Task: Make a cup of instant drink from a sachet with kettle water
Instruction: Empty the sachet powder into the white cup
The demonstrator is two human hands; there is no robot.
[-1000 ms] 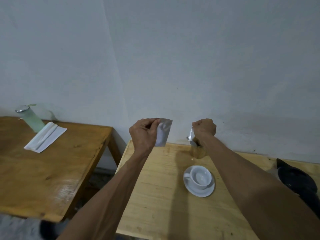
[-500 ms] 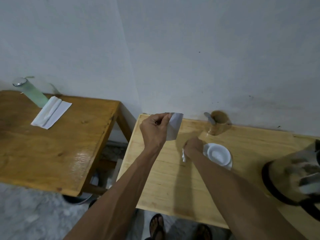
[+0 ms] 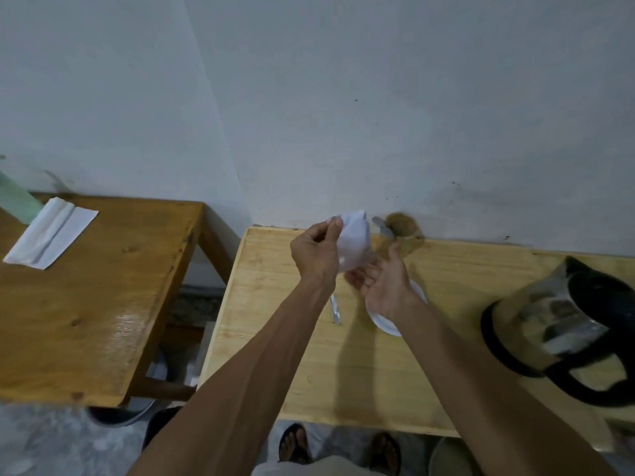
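Observation:
My left hand pinches the top of a white sachet and holds it tilted in the air over the light wooden table. Just below it is my right hand, fingers apart, their tips touching the sachet's lower end. This hand hides the white cup; only the white saucer shows under my wrist. A thin silvery strip lies on the table left of the saucer. The glass kettle with black base and handle stands at the right.
A wooden cup with a metal utensil in it stands against the wall behind my hands. To the left, a darker table carries a folded white napkin and a green bottle. My sandalled feet show below the table edge.
My right hand has left the silvery strip on the table and risen to the sachet's lower end. The left hand has tilted the sachet. My view has dipped further down.

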